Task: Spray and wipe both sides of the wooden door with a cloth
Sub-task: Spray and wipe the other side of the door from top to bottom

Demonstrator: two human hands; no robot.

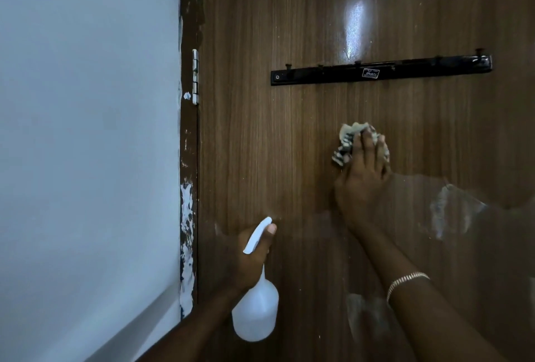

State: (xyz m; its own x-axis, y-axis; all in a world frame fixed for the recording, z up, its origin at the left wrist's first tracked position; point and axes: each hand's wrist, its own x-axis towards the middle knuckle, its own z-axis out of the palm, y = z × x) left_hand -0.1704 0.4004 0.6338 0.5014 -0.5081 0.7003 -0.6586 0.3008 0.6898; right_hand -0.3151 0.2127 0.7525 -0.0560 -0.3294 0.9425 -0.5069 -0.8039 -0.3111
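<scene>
A: Counts?
B: 1 wooden door (260, 130), 1 spray bottle (254, 312), 1 cloth (347, 141).
A: Hands?
B: 2. left hand (253, 260), right hand (362, 185). 1 bracelet (405, 280).
A: Door hardware?
B: 1 hinge (195, 76), 1 black hook rail (382, 70). Hooks on it: 5 visible, count not certain.
A: Walls?
B: 1 wall (86, 130).

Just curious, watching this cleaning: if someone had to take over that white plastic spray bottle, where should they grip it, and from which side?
Probably at the thin neck just under the white trigger head, where the left hand already wraps the white plastic spray bottle. The round body below looks too wide for a firm grip. Come from the side away from the wooden door, since the nozzle points toward it.
</scene>
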